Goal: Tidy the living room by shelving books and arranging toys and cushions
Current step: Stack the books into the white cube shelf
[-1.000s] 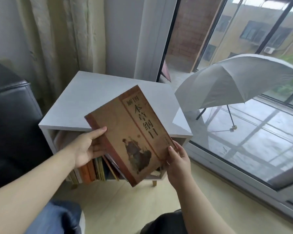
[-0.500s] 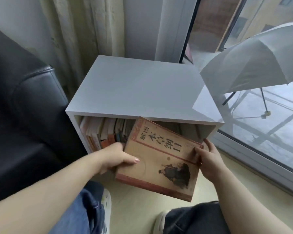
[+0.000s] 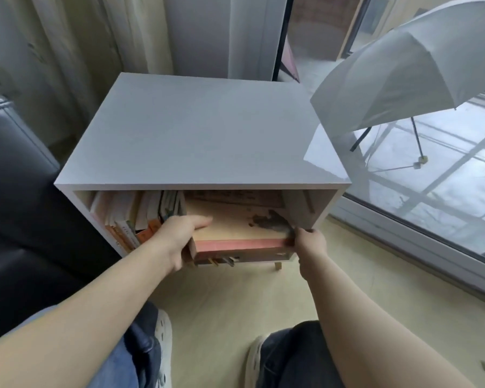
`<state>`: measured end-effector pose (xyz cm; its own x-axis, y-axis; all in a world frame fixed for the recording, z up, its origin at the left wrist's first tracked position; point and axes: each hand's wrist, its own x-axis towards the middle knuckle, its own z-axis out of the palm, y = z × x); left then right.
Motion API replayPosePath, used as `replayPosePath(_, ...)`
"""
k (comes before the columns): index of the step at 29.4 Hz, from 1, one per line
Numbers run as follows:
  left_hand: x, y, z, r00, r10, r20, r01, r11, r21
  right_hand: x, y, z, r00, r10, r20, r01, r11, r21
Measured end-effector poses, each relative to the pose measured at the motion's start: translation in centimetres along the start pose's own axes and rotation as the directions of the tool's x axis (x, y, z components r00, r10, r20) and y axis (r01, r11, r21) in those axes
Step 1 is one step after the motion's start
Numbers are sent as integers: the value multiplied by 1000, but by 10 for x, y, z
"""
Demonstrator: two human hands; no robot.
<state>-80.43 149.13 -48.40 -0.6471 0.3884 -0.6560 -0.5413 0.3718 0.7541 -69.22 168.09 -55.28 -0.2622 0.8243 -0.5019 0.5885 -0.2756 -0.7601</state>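
Observation:
A thick tan book (image 3: 235, 222) with a red spine lies flat, most of it inside the open front of a white cube shelf (image 3: 202, 130). My left hand (image 3: 177, 233) grips the book's left edge, thumb on the cover. At the book's near right corner my right hand (image 3: 310, 242) holds it with curled fingers. Several upright books (image 3: 132, 217) fill the left part of the shelf, beside the tan book. The back of the shelf is hidden under its top panel.
A black leather sofa (image 3: 14, 208) stands close on the left of the shelf. Curtains (image 3: 76, 46) hang behind. An open white umbrella (image 3: 409, 68) sits beyond the glass door on the right. Pale wooden floor (image 3: 221, 306) and my knees lie below.
The book went from held up above the shelf top, down to the shelf opening, and now lies flat pushed partly inside. Both hands followed it, and the view tilted downward.

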Motion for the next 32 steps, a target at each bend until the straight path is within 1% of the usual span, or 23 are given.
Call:
replayPosePath(2,17,5,17,998,19,-67,-16,999,36,2,-1,2,997,57,-42,-55,998,36)
replayPosePath(4,34,9,31,991,54,-123,-39,993,115,-1,-2,4,995,95,-44,-92,994,58)
replayPosePath(6,52,12,42,991,25,-132,-2,985,171,-4,-2,3,991,130,-9,-129,989,74)
replayPosePath(7,61,12,50,993,7,-118,21,973,232,-3,-1,0,988,155,7,-155,985,80)
replayPosePath(8,70,12,57,994,11,-105,23,948,318,-1,0,-2,985,170,11,-171,981,95)
replayPosePath(10,85,8,74,995,84,-56,-48,880,473,4,4,-8,978,210,0,-208,967,145)
replayPosePath(12,103,2,87,974,225,-31,-170,815,555,11,3,-10,973,233,12,-231,959,165)
replayPosePath(13,109,0,90,960,279,-29,-208,776,596,14,3,-9,969,245,16,-244,955,170)
replayPosePath(15,117,-3,91,934,353,-49,-230,703,672,16,3,-6,964,263,35,-265,949,170)
replayPosePath(17,122,-7,85,916,396,-68,-210,617,758,20,3,-4,968,249,42,-252,954,161)
replayPosePath(18,126,-9,83,918,387,-86,-179,598,782,23,3,-3,968,247,44,-251,955,158)
replayPosePath(20,136,-14,81,950,288,-124,-89,625,775,27,4,1,965,253,65,-260,955,144)
replayPosePath(22,142,-13,81,973,152,-173,14,709,705,30,4,3,957,276,83,-286,947,149)
replayPosePath(24,147,-11,80,977,81,-196,54,798,601,31,4,5,953,287,102,-299,943,146)
replayPosePath(25,148,-9,81,980,48,-193,64,843,535,32,4,7,953,284,109,-297,945,138)
replayPosePath(27,141,-2,80,985,-20,-169,94,893,439,32,3,10,952,279,126,-295,947,127)
replayPosePath(30,134,5,76,990,-89,-109,118,948,296,31,2,16,951,275,142,-291,951,107)
replayPosePath(32,133,8,74,988,-135,-71,145,975,167,31,1,17,951,270,152,-288,951,113)
